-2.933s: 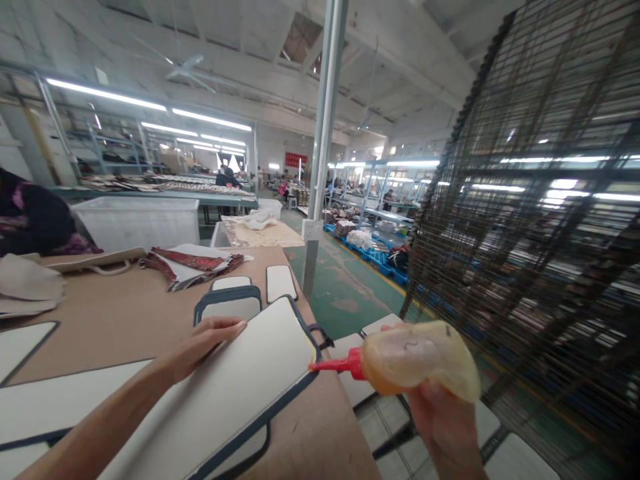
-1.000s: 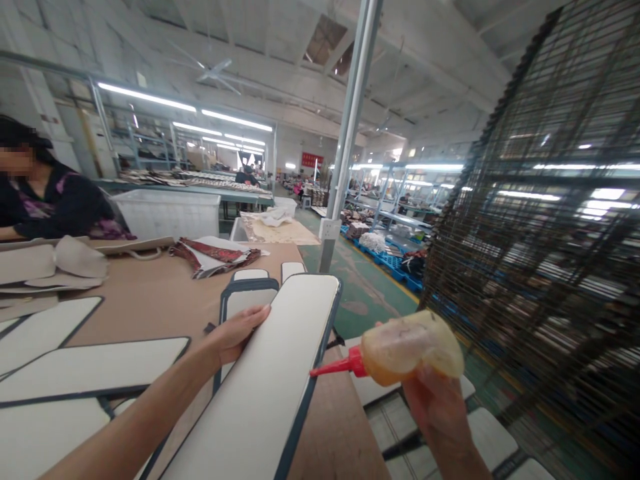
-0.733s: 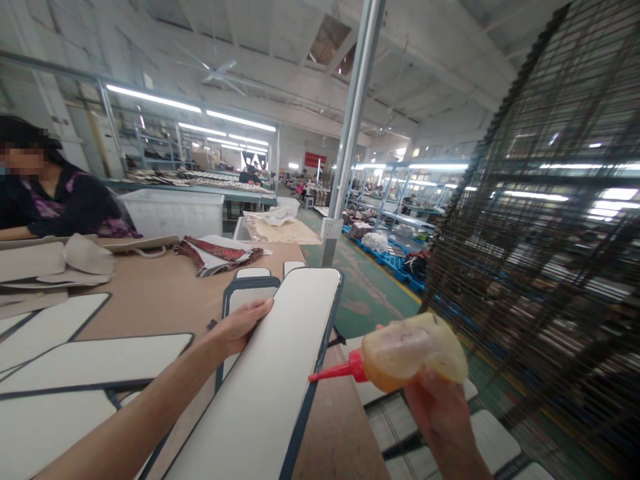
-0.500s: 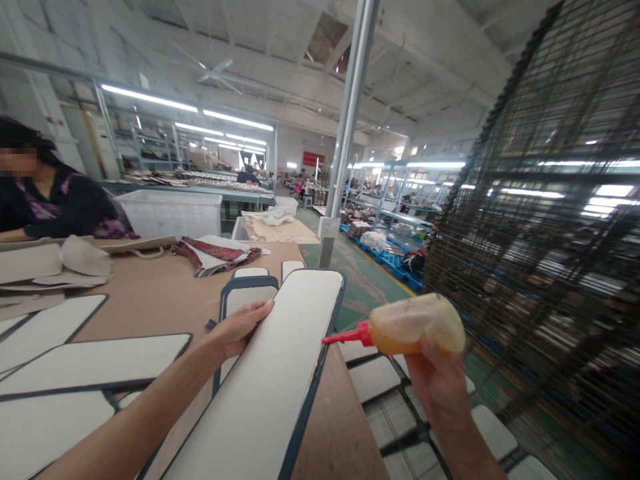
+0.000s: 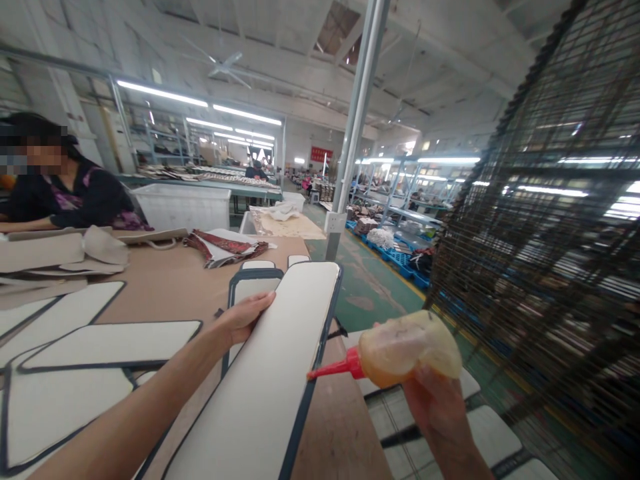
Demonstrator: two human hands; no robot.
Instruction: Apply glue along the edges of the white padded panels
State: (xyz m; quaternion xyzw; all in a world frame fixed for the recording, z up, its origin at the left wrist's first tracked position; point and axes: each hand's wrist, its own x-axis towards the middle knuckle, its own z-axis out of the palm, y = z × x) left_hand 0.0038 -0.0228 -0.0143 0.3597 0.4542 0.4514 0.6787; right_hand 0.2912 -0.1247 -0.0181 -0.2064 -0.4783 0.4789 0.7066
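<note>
My left hand (image 5: 250, 317) grips the left edge of a long white panel (image 5: 273, 363) with dark blue edging, thumb on top and the other fingers hidden beneath. The panel is tilted over the table. In my right hand (image 5: 435, 397) is a soft, translucent squeeze bottle (image 5: 410, 350) of amber liquid, lying nearly level. Its red nozzle (image 5: 333, 368) points left, the tip at the panel's right edge where white meets blue. A shiny line runs along that edge above the tip. Under the panel lies another blue-edged panel (image 5: 255, 283).
More blue-edged panels (image 5: 117, 343) lie at the left of the brown table (image 5: 155, 267). Beige pieces (image 5: 45, 250) and patterned red-and-white pieces (image 5: 227, 247) are further back. A person (image 5: 75, 180) sits at the left. A metal post (image 5: 353, 133) and wire racks (image 5: 530, 200) stand right.
My right hand has brought the bottle down and slightly left, so the nozzle tip sits lower along the panel's right edge. My left hand keeps its hold. The view has shifted slightly.
</note>
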